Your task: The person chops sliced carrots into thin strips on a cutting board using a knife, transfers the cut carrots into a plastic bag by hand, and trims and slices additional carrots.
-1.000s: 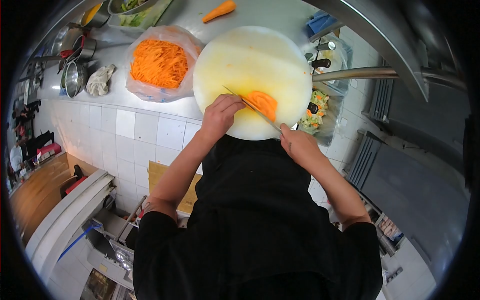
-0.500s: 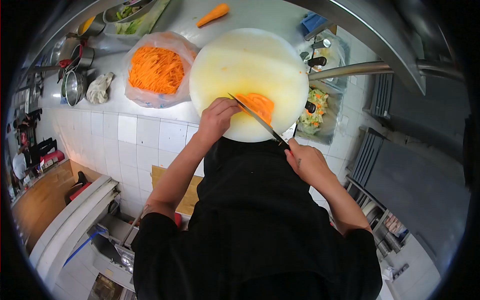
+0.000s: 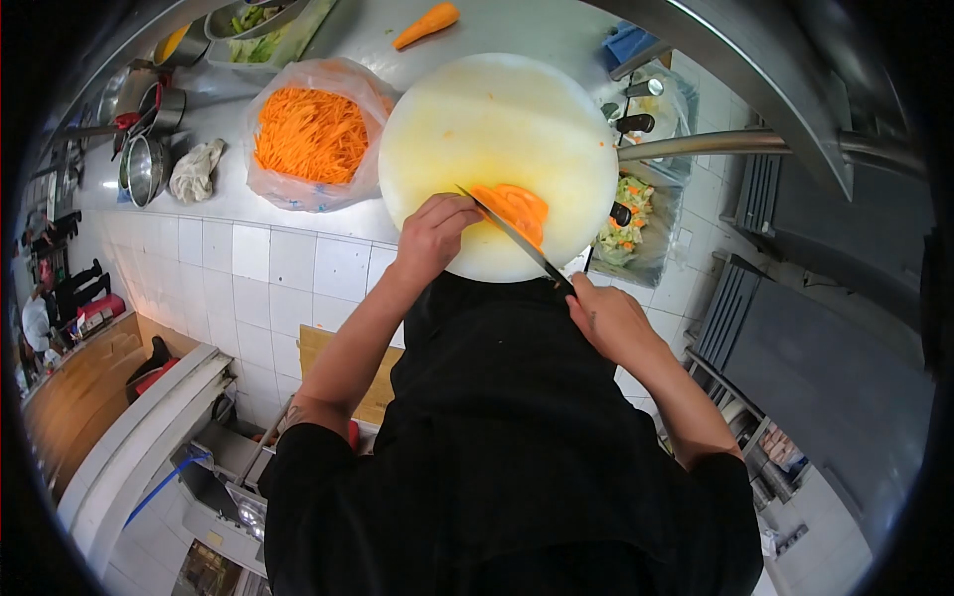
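On the round white cutting board (image 3: 497, 109) lie thin orange carrot slices (image 3: 519, 207), overlapping in a small spread. My right hand (image 3: 608, 313) is closed round the dark handle of a knife (image 3: 522, 238), whose blade slants up and left across the board along the slices' near edge. My left hand (image 3: 435, 233) has its fingers bent together at the left end of the slices, beside the blade near its tip. Whatever is under those fingertips is hidden.
Left of the board stands a plastic bag of shredded carrot (image 3: 313, 134). A whole carrot (image 3: 427, 25) lies beyond it. A white cloth (image 3: 197, 171) and metal pots (image 3: 147, 169) are further left. Knife handles (image 3: 634, 123) and a scrap bin (image 3: 624, 223) are on the right.
Since the earliest frame, my right hand and the knife handle have moved slightly right and toward me. The slices look more spread out. Little differs from half a second ago.
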Demonstrator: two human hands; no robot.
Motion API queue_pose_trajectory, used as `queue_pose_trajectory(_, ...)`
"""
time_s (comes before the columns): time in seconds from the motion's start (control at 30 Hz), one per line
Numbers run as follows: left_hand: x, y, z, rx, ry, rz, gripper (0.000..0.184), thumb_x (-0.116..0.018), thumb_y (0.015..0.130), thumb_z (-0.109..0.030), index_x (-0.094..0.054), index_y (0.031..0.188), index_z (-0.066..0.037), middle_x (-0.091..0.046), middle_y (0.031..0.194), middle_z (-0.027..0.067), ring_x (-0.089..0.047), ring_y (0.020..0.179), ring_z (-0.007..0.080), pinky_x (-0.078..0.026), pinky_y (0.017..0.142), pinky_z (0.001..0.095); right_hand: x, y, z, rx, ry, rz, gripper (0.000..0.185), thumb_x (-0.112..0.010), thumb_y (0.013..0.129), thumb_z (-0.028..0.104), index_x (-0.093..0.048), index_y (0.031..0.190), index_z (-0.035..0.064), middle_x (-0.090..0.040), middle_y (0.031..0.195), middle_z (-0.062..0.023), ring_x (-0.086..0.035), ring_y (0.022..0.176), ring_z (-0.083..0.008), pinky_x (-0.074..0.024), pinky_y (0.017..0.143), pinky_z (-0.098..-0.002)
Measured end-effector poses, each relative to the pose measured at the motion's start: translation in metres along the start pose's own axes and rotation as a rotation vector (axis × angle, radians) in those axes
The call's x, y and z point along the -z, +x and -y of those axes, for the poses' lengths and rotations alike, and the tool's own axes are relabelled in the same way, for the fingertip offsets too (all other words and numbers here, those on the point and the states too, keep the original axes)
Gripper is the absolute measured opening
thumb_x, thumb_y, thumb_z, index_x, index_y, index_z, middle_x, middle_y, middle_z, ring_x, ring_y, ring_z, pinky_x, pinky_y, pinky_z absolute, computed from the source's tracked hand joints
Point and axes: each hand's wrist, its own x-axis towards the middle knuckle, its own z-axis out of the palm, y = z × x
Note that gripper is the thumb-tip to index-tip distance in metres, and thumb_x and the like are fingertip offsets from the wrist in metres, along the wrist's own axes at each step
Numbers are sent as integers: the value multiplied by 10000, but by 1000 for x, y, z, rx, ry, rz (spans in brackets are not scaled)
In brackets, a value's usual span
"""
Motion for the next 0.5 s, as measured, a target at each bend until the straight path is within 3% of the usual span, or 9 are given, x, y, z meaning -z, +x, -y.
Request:
queue_pose_trajectory(0.2,-2,-2,3,83,-19,-2,315,-739,786,102,-768,1046,-74,-762,1117,62,-723,1020,311,-610,879,404,-27,36,-12,33,60,-18,195,-618,1083,176,-522,1155,21,-699,775,-239,-707,770,-490,-549,697,-593)
queue_pose_trajectory(0.37,5,19,-6,133,23,-15,539,-816,796,47,-733,1313,-83,-744,1264,99,-649,1154,359,-541,1020,449,-25,36,-19,21,132,6,227,-628,1078,219,-543,1169,28,-716,825,-239,-714,824,-489,-551,734,-595)
queue_pose_trajectory(0.5,10,25,6,59,103,90,613,-837,785,43,-725,1371,-100,-787,1208,77,-653,1103,332,-518,1036,437,-31,37,-20,-14,155,36,236,-629,1075,237,-551,1173,38,-717,865,-242,-715,870,-488,-548,761,-604)
